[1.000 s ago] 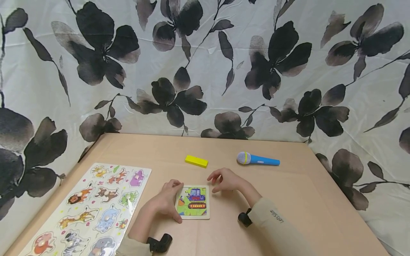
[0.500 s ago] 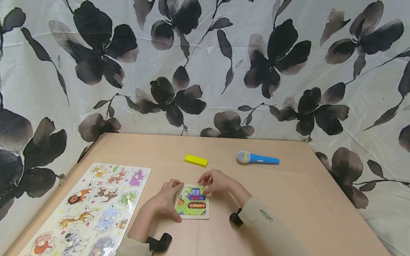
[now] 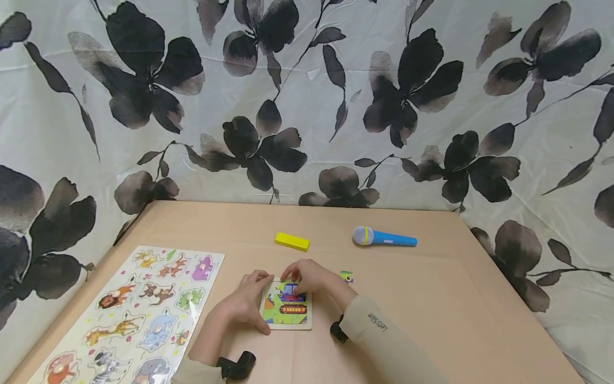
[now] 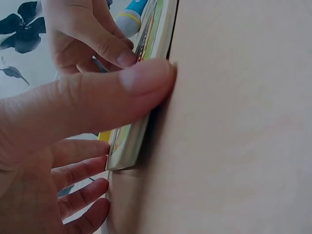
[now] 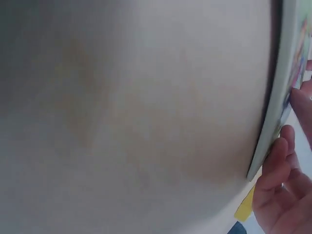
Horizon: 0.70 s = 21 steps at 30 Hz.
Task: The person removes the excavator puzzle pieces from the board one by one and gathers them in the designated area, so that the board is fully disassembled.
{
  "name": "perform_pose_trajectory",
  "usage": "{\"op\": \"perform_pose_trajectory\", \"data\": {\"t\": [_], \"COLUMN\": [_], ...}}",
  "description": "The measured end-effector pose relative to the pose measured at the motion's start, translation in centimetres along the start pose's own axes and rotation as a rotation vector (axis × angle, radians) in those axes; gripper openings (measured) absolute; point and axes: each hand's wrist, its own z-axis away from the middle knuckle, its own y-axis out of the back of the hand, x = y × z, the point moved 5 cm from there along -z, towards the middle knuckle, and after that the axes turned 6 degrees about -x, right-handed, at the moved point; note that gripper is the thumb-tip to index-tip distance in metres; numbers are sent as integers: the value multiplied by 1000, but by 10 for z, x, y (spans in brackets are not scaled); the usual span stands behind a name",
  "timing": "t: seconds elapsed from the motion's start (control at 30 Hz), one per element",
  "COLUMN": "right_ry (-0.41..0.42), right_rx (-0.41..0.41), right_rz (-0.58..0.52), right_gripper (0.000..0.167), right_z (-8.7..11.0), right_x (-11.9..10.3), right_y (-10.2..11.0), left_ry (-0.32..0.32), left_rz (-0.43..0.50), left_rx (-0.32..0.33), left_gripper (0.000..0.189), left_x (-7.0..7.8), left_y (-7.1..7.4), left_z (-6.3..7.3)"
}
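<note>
Has moved the right hand (image 3: 310,278) leftward, over the upper part of the tracked-vehicle puzzle (image 3: 288,316); cannot tell whether pinching anything. On the table (image 3: 230,224), grips its left side with the left hand (image 3: 243,306). Seems now working on its face, with a small green piece (image 3: 346,276) uncovered at right.

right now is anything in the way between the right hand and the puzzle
Nothing visible: the right hand is at the puzzle, over its far right corner. The left hand is at the puzzle's left side, and the yellow block and microphone lie farther back, out of the way.
</note>
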Motion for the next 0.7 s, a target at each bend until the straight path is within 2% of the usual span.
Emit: {"op": "perform_pose_trajectory", "data": {"t": [0.27, 0.53, 0.7], "right_ry": [-46, -79, -86], "right_rx": [-50, -33, -19], "right_rz": [128, 209, 220], "right_gripper": [41, 43, 44], "right_z": [-2, -2, -2], "right_x": [-7, -11, -11], "right_y": [-7, -10, -10], "left_ry": [0, 2, -6], "left_rz": [18, 21, 27], "left_rx": [4, 8, 3], "left_gripper": [108, 107, 108], "left_x": [1, 1, 2], "left_y": [2, 2, 1], "left_z": [2, 3, 2]}}
